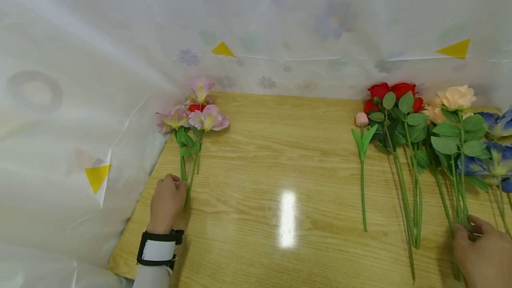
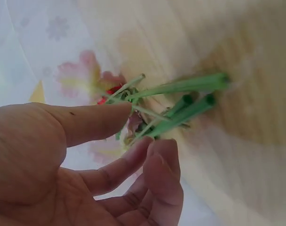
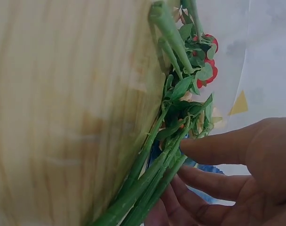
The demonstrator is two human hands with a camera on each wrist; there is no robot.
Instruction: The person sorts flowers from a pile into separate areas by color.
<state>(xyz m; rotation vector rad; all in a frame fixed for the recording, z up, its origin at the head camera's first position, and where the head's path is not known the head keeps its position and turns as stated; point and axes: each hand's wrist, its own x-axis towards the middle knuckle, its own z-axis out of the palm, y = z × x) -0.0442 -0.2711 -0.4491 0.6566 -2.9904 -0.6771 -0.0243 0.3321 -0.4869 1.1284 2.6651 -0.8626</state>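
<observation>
My left hand (image 1: 168, 199) is at the stems of several pink flowers (image 1: 210, 119) on the left of the table. In the left wrist view a gap shows between thumb and index fingertip, with the green stems (image 2: 185, 85) beyond them; the fingers are loosely bent. A small red bloom (image 1: 197, 108) sits among the pink petals. On the right, my right hand (image 1: 486, 252) pinches the lower stems of the peach roses (image 1: 458, 98). The right wrist view has the thumb against these green stems (image 3: 154, 176) and the fingers behind them.
Left of the peach roses lie red roses (image 1: 403, 90) with long stems, then one pink tulip (image 1: 362, 119). Blue flowers (image 1: 496, 161) lie at the far right. A whitish patterned sheet (image 1: 280, 21) with yellow triangles borders the wooden table (image 1: 280, 159) at the back and left.
</observation>
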